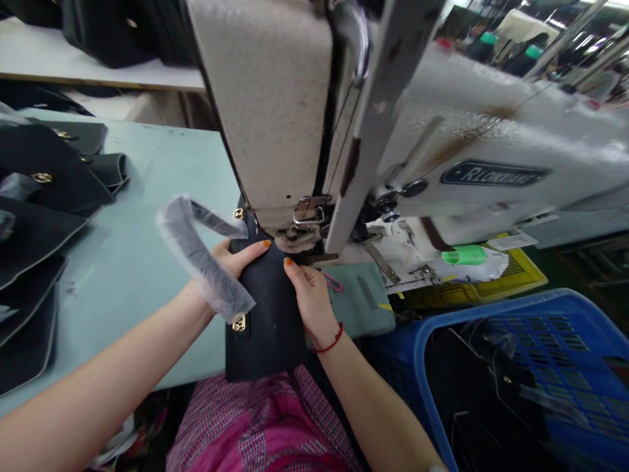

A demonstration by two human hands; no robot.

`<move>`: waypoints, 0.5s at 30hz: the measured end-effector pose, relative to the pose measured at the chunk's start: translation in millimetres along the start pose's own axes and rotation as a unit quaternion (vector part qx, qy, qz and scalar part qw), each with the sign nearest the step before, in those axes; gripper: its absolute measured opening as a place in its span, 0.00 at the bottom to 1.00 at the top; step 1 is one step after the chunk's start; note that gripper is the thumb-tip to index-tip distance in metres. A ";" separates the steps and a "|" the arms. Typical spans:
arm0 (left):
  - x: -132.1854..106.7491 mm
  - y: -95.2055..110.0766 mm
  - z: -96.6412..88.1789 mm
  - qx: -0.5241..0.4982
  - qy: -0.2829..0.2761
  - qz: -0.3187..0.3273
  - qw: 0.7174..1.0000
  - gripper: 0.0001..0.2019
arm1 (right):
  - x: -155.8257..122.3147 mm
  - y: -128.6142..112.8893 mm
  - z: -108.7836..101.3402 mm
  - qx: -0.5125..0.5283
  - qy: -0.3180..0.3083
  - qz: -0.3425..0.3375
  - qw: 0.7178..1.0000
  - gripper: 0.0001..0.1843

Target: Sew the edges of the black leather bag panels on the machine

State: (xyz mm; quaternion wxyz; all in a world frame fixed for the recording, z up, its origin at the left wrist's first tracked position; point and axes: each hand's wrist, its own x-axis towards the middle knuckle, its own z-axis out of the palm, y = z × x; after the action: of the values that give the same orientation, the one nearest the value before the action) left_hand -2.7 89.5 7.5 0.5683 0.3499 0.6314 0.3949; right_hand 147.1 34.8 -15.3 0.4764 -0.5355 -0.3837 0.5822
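A black leather bag piece point(268, 308) lies under the head of a cream sewing machine point(275, 111), hanging over the table's front edge toward my lap. My left hand point(236, 259) grips its left side, thumb on top, beside a plastic-wrapped handle point(196, 252) with gold clasps. My right hand point(307, 292) presses on the piece's right edge, thumb pointing at the needle area, fingers closed on the leather. A red cord circles my right wrist.
Stacked black bag panels point(34, 216) with gold studs lie at the left on the pale blue table point(142, 216). A blue plastic crate point(531, 367) holding black pieces stands at the lower right. A yellow tray point(521, 275) sits behind it. More bags rest on a far shelf.
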 end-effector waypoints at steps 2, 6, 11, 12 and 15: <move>-2.6 1.6 -1.1 -0.015 -0.024 -0.009 1.000 0.23 | -0.2 -2.6 -4.0 -0.036 -0.002 -0.019 0.999 0.27; -5.6 0.9 -3.7 -0.050 -0.103 -0.045 0.992 0.26 | -1.2 -9.2 -14.9 -0.109 0.007 -0.071 0.991 0.27; -4.6 -1.3 -3.3 -0.108 -0.121 -0.097 0.982 0.28 | -0.1 -11.9 -19.7 -0.121 0.013 -0.078 0.989 0.25; -3.3 -1.2 -3.4 -0.110 -0.121 -0.100 0.981 0.27 | 0.4 -11.8 -19.1 -0.113 0.012 -0.075 0.991 0.24; 2.0 2.2 -4.6 -0.091 -0.134 -0.079 0.984 0.25 | 1.6 -11.0 -15.9 -0.063 0.007 -0.053 0.997 0.23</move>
State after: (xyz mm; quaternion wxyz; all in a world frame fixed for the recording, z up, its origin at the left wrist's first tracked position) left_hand -7.4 91.8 8.8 0.7065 0.2953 0.5366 0.3545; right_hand 164.4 38.1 -7.3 0.4750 -0.5475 -0.4437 0.5270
